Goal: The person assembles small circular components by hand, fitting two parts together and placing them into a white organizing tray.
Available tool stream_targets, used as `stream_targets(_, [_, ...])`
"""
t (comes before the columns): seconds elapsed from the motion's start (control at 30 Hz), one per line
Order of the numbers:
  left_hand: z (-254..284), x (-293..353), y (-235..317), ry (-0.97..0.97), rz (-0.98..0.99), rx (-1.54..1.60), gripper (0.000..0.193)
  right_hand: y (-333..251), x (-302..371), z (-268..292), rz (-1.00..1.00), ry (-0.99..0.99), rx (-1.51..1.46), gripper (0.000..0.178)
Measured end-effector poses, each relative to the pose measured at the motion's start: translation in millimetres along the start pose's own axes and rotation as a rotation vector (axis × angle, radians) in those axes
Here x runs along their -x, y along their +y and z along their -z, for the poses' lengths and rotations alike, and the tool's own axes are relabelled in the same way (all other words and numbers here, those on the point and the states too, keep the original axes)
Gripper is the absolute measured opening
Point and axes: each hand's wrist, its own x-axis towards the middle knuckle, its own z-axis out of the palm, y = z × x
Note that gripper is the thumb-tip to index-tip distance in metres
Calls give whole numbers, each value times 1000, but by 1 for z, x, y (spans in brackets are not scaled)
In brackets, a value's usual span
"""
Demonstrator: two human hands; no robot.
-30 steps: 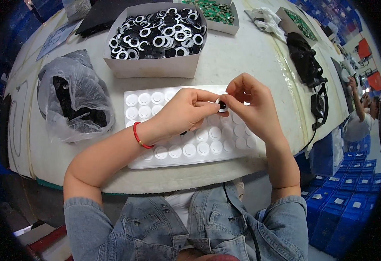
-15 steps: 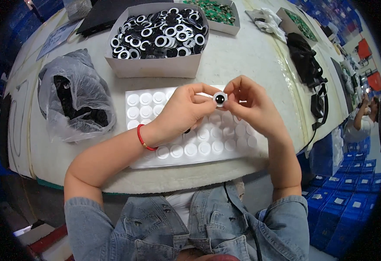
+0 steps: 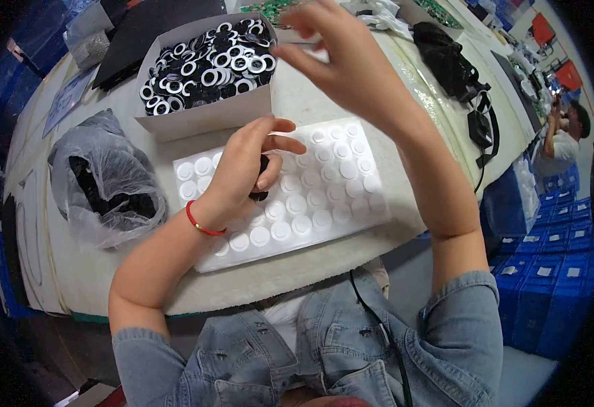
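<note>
My left hand (image 3: 243,159) is over the left part of a white sheet (image 3: 341,229) set with rows of white discs. Its lower fingers are curled round a dark, black piece (image 3: 263,178), mostly hidden in the palm, while thumb and index finger are apart. My right hand (image 3: 327,51) is raised at the far side, just right of a white carton (image 3: 209,122) heaped with black and white ring-shaped pieces (image 3: 209,71). Its thumb and fingers are spread, the fingertips blurred, and I see nothing between them.
A clear plastic bag (image 3: 107,180) with black contents lies at the left. Green circuit boards (image 3: 268,9) lie in a tray behind my right hand. A black pouch (image 3: 439,57) and cable are at the right; blue crates (image 3: 548,271) stand beyond the table. Another person (image 3: 560,146) is far right.
The black-and-white round piece pinched between both hands is gone from the fingertips. My right hand has moved away and up toward the far side; my left has drawn left. The view has shifted.
</note>
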Motion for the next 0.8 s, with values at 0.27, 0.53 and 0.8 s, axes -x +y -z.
stream_targets(0.27, [-2,2,1,-15,-6,-47,28,-21,84,51,-576,-870,0,16])
stream_targets(0.53, [-4,2,-1,-28,-18,-67,28,-25,105,42,-526,-756,90,8])
stream_targets(0.8, [1,8,-1,-15,-9,-70,37,-21,104,112,-595,-321,180,8])
